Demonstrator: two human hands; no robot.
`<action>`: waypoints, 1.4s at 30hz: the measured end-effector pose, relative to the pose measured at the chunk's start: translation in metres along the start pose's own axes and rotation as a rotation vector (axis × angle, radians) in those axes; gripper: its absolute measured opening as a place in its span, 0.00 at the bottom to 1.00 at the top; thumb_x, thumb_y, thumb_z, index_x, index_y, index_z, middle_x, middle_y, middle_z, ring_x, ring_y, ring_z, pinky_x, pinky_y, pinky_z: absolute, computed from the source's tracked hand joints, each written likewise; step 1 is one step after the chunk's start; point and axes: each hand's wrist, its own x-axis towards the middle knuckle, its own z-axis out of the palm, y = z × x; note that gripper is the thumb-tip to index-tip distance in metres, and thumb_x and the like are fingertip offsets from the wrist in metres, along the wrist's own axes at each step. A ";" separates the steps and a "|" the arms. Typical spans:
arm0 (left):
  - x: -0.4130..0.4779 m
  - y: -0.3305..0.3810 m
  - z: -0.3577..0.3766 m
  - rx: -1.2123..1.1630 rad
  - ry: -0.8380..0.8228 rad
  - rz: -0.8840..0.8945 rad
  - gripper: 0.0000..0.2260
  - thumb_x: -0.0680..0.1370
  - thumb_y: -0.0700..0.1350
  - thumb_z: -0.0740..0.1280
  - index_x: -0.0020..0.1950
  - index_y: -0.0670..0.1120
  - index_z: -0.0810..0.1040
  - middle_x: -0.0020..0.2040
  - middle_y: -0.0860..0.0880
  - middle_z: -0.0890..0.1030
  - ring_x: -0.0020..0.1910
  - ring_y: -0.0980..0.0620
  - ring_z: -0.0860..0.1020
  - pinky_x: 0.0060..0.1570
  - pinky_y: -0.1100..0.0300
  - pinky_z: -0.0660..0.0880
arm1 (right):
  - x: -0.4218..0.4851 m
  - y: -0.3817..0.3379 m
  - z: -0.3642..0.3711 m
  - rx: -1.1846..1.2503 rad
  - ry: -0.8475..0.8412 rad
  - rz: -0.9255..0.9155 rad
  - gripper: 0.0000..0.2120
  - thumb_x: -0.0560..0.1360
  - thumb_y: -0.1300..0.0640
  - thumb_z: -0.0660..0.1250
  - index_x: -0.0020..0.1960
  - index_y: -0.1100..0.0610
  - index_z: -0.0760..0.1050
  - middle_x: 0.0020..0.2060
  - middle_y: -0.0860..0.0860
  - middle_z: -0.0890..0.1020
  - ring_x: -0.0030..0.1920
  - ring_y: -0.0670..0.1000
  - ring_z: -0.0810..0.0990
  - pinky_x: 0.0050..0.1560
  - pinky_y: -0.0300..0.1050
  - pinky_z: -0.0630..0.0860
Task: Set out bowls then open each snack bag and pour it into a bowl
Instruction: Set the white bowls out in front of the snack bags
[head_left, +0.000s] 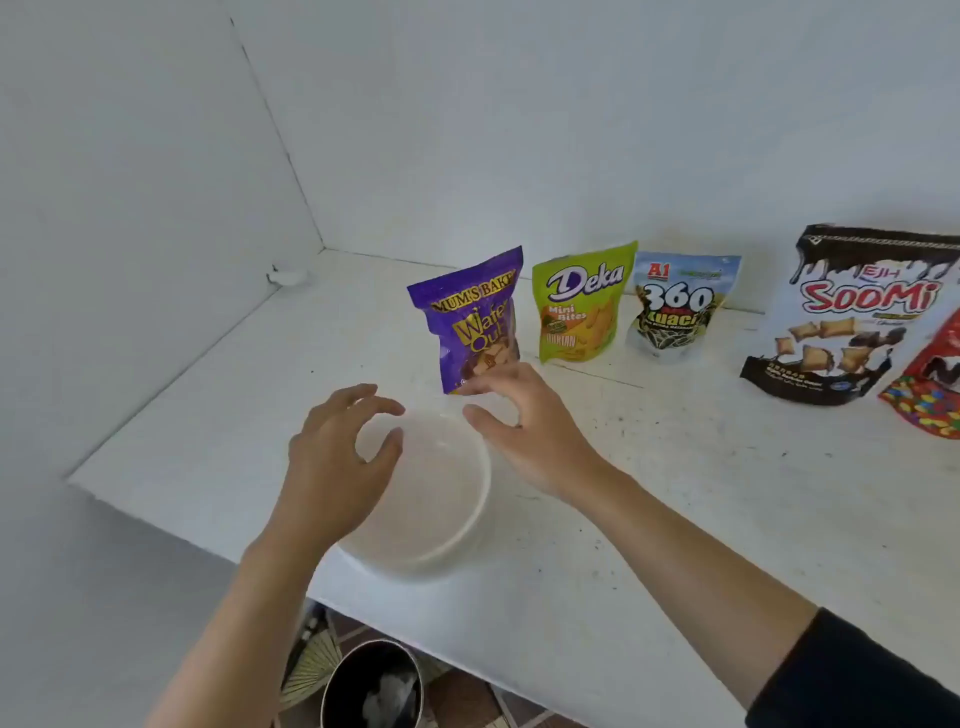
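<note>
So: one round white plastic bowl (436, 499) sits near the front edge of the white tabletop (675, 467), right in front of the purple foil wafer bag (475, 322), likely so the pour is short. Left hand (337, 462) and right hand (524, 431) hover on either side of its rim, fingers spread and curled, gripping nothing; contact with the rim is unclear. Green Deka pouch (582, 304), blue 360 Kuaci pouch (678, 306), big white-and-brown Soomi bag (841, 317) and red candy bag (930, 384) stand sealed in a row to the right, with free tabletop before them for more bowls; nothing blocks the purple bag.
</note>
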 end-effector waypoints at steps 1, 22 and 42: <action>-0.003 -0.005 0.001 -0.043 -0.016 -0.021 0.09 0.79 0.46 0.70 0.58 0.57 0.81 0.70 0.54 0.74 0.69 0.52 0.72 0.64 0.55 0.71 | -0.001 0.002 0.007 0.036 -0.015 0.073 0.09 0.78 0.55 0.69 0.59 0.52 0.81 0.58 0.47 0.75 0.56 0.44 0.76 0.54 0.29 0.70; -0.022 -0.052 -0.008 -0.285 -0.265 -0.169 0.29 0.78 0.31 0.60 0.70 0.61 0.72 0.64 0.57 0.74 0.61 0.53 0.73 0.54 0.62 0.69 | -0.027 0.007 0.038 -0.019 -0.034 0.225 0.24 0.72 0.69 0.63 0.60 0.44 0.78 0.58 0.49 0.77 0.59 0.52 0.76 0.59 0.48 0.76; 0.013 0.109 0.033 -0.576 -0.126 0.066 0.27 0.78 0.30 0.60 0.65 0.58 0.76 0.65 0.55 0.76 0.62 0.47 0.76 0.52 0.55 0.78 | -0.053 -0.021 -0.124 0.150 0.261 0.266 0.22 0.74 0.70 0.60 0.52 0.46 0.82 0.55 0.40 0.79 0.51 0.57 0.80 0.44 0.48 0.75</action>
